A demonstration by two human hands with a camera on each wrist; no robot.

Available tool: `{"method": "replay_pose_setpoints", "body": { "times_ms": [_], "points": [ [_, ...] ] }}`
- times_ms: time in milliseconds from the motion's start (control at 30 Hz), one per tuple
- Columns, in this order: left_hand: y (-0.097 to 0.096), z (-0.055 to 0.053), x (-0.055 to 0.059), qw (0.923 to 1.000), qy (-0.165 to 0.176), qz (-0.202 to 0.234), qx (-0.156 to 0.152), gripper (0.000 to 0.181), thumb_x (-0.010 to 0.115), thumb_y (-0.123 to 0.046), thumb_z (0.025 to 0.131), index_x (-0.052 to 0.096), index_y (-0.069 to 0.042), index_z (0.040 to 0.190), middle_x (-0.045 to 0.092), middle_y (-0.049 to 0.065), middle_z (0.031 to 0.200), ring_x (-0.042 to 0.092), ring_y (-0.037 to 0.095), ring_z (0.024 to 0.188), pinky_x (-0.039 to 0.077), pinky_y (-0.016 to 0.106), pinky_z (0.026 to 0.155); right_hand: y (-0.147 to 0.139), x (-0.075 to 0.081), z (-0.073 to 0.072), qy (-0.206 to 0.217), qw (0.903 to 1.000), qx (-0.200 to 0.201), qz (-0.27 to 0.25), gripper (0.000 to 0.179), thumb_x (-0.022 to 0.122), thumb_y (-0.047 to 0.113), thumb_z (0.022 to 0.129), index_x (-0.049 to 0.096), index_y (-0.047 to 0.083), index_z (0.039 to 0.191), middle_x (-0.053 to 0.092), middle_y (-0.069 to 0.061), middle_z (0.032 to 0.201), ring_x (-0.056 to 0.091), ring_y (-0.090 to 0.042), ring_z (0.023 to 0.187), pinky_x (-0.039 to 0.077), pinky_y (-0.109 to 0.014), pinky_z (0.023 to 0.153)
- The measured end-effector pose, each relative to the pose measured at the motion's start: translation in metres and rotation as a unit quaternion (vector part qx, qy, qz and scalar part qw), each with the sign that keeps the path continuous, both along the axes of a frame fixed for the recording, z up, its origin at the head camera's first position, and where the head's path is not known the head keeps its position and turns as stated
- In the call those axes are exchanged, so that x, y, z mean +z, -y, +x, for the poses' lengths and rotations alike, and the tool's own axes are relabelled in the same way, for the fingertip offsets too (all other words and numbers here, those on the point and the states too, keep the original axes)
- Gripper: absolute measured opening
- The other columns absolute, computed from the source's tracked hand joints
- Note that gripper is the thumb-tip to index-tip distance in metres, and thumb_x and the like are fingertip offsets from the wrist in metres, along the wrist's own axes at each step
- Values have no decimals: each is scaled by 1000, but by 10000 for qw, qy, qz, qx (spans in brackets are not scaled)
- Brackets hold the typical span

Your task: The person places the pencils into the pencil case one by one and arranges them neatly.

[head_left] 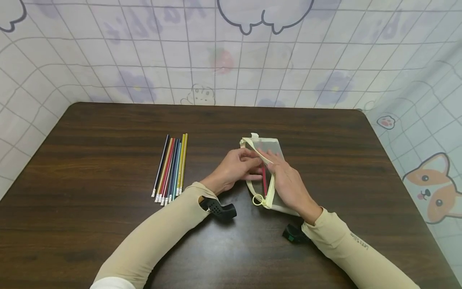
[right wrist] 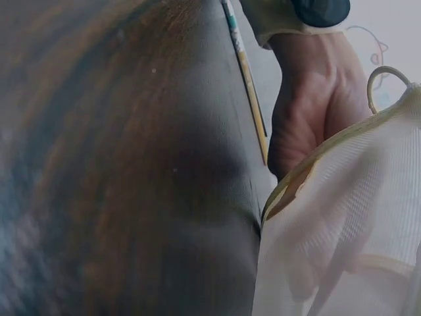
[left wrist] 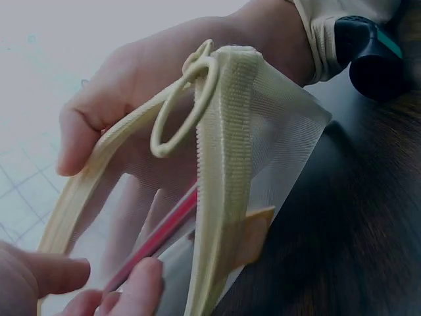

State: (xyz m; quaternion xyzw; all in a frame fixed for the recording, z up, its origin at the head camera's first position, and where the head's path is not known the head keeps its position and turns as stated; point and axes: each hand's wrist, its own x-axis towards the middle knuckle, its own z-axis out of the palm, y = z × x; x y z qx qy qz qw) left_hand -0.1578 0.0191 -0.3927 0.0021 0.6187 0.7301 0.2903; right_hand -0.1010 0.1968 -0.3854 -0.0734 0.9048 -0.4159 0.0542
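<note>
A pale mesh zip pouch (head_left: pixel 279 198) lies on the table with its zipper spread open and a cream ring pull (head_left: pixel 258 200) at the near end. My left hand (head_left: pixel 238 166) reaches into the opening, its thumb and fingers pinching one end of a red pencil (left wrist: pixel 154 240). The pencil lies slanted within the pouch. My right hand (head_left: pixel 288 180) holds the pouch's right side, thumb over the zipper edge and fingers behind the mesh in the left wrist view. In the right wrist view, the mesh (right wrist: pixel 368 217) partly veils the left fingers.
Left of the hands, several colored pencils (head_left: pixel 171 168) lie side by side, silver ends toward me. The dark wooden table (head_left: pixel 108 160) meets a patterned white cloth (head_left: pixel 231 72) at its back. Black wrist devices (head_left: pixel 218 208) sit at both cuffs.
</note>
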Motion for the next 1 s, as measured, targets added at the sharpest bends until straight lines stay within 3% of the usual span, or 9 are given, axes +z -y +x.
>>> {"method": "replay_pose_setpoints", "body": {
  "times_ms": [133,333,500,633,767,1000],
  "points": [
    [7,4,4,9999,-58,-33,-102,26,61,-9,103,63,5,125,66,19,123,78,18,92,68,36,83,0,2,0,-10,10000,54,36,49,23,33,111,41,40,156,32,-4,170,23,-31,162,22,-63,130],
    [10,11,8,9994,-154,136,-264,25,62,-11,104,65,6,122,68,11,108,77,17,88,67,40,85,1,1,1,-29,9998,115,145,50,23,34,111,40,36,158,31,-5,170,22,-32,162,22,-65,130],
    [8,16,6,9991,-116,194,-353,25,63,-7,102,64,9,122,73,25,119,76,15,83,68,40,82,4,1,3,-38,9997,185,164,51,23,33,111,39,33,159,30,-8,171,22,-33,162,21,-68,128],
    [11,19,5,9991,-137,131,-385,27,63,-8,101,64,9,122,74,22,114,76,15,81,68,40,81,5,-1,4,-33,9998,173,88,50,24,31,111,40,33,159,31,-7,171,22,-33,162,21,-67,129],
    [28,22,8,9987,-288,-94,-400,28,62,-9,101,63,10,122,71,14,105,75,16,82,68,41,80,6,-2,3,-56,9998,157,88,50,26,31,111,42,33,158,32,-7,170,22,-33,162,21,-65,130],
    [72,23,16,9964,-604,-557,-220,31,61,-14,103,62,10,123,67,21,113,76,19,87,68,44,82,6,-2,1,-84,9998,68,139,48,31,31,110,46,30,156,33,-8,169,21,-33,162,19,-61,132]
  ]
}}
